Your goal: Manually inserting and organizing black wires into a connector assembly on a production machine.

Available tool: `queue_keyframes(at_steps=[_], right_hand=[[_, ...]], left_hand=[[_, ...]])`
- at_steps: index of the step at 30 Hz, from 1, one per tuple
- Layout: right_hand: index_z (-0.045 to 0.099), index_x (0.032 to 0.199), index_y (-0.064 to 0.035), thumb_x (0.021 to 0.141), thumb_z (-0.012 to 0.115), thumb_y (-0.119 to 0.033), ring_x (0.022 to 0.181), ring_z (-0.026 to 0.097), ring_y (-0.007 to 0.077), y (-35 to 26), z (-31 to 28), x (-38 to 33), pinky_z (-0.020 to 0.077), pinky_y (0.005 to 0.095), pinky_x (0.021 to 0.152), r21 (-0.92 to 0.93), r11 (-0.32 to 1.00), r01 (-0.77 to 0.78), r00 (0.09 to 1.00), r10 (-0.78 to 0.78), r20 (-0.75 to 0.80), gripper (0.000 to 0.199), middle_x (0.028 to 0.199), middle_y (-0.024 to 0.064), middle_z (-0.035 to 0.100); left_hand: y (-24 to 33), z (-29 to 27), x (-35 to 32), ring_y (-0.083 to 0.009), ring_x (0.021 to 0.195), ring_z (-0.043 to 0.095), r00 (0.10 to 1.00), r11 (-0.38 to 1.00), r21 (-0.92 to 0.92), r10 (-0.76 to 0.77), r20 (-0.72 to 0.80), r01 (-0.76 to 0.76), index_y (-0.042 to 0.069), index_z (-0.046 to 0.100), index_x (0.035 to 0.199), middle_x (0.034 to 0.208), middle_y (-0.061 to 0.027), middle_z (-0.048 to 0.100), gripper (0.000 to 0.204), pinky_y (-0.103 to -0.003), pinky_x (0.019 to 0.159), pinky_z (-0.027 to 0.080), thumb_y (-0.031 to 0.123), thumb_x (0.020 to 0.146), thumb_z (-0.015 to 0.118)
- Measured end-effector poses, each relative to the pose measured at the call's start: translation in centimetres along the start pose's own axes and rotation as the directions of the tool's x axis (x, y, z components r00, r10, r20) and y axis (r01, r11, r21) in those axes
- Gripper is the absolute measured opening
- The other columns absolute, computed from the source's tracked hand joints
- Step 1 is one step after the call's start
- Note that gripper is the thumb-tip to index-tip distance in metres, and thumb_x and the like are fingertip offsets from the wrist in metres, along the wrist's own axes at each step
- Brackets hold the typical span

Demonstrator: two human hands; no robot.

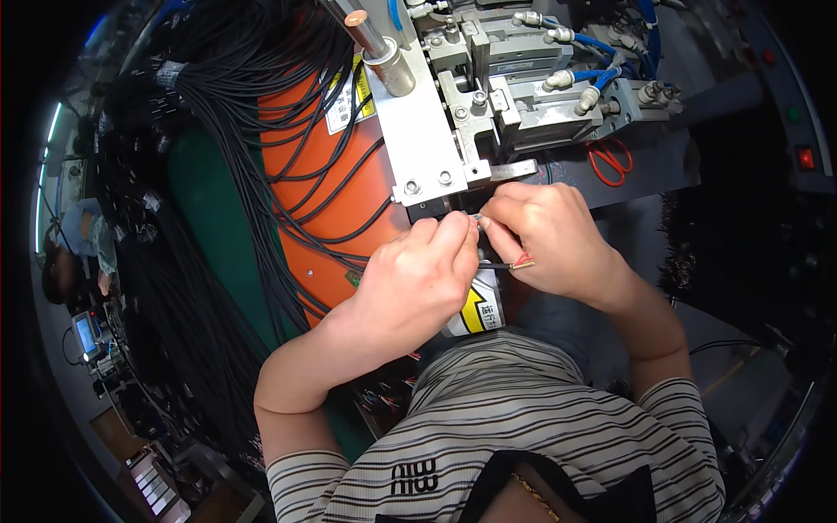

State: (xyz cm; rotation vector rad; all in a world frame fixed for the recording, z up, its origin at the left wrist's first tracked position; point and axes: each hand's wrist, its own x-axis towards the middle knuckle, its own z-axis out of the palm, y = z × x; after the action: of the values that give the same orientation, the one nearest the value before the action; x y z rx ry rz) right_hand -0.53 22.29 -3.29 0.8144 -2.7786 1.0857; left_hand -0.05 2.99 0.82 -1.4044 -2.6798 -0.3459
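My left hand point(417, 268) is closed in a pinch in front of the machine's metal plate. From under its fingers a black cable point(497, 266) runs right. That cable's stripped end fans into thin red and yellowish wires point(522, 261) beside my right palm. My right hand point(551, 234) is pinched too, thumb and forefinger meeting close to the left fingertips. Between the two sets of fingertips a tiny pale bit point(479, 220) shows, too small to name. A dark metal block point(429, 208) of the machine sits just beyond my fingers, partly covered by them.
Ahead stands a machine with a metal plate point(417, 144), pneumatic cylinders point(549, 124) and blue air hoses point(596, 77). Many black cables point(235, 113) drape over an orange panel point(336, 196) at left. Red-handled scissors point(609, 163) lie at right. A yellow-arrow label point(475, 312) is below my hands.
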Motion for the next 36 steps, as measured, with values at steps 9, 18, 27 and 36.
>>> queue_keyframes(at_steps=[9, 18, 27, 36], right_hand=[[0.066, 0.078, -0.0011, 0.079, 0.067, -0.007, 0.058, 0.061, 0.0320, 0.2, -0.3, 0.0, 0.0486, 0.0390, 0.053, 0.063, 0.997, -0.043, 0.998, 0.046, -0.033, 0.006, 0.073, 0.0118, 0.064], [0.067, 0.089, 0.0005, 0.078, 0.070, -0.001, 0.060, 0.063, 0.0277, -0.6, 0.8, -1.3, 0.0511, 0.0336, 0.053, 0.266, 0.963, -0.051, 0.978, 0.102, -0.181, 0.012, 0.082, 0.0115, 0.066], [0.065, 0.094, -0.0001, 0.077, 0.072, 0.002, 0.063, 0.065, 0.0248, 0.7, 2.0, -0.9, 0.0521, 0.0310, 0.053, 0.086, 0.976, 0.199, 0.922, -0.157, -0.353, 0.018, 0.085, 0.0106, 0.066], [0.064, 0.089, 0.0000, 0.079, 0.071, -0.001, 0.064, 0.066, 0.0277, -0.5, 0.1, -0.6, 0.0515, 0.0336, 0.053, -0.034, 0.999, 0.029, 0.990, -0.033, -0.136, 0.012, 0.084, 0.0104, 0.066]], left_hand=[[0.3, -0.2, 0.2, -0.0187, 0.073, 0.056, 1.000, 1.000, -0.013, -0.013, 0.013, 0.013, -0.008, 0.063, 0.095, 0.087, -0.0091, 0.052, 0.023, -0.028, 0.057, 0.052, 0.004, 0.075, 0.062], [-0.1, 0.5, -0.7, -0.0189, 0.074, 0.056, 0.998, 0.998, -0.031, -0.061, -0.030, 0.060, -0.006, 0.063, 0.109, 0.089, -0.0091, 0.052, 0.035, -0.029, 0.058, 0.050, 0.005, 0.076, 0.062], [0.2, 0.5, -1.2, -0.0249, 0.077, 0.059, 0.994, 0.989, -0.102, -0.110, 0.003, 0.110, -0.003, 0.063, 0.116, 0.091, -0.0113, 0.054, 0.045, -0.034, 0.064, 0.051, 0.005, 0.072, 0.065], [0.0, 0.5, -1.2, -0.0236, 0.074, 0.057, 0.998, 0.994, -0.079, -0.069, 0.007, 0.069, -0.005, 0.062, 0.118, 0.087, -0.0102, 0.051, 0.049, -0.033, 0.061, 0.050, 0.006, 0.070, 0.064]])
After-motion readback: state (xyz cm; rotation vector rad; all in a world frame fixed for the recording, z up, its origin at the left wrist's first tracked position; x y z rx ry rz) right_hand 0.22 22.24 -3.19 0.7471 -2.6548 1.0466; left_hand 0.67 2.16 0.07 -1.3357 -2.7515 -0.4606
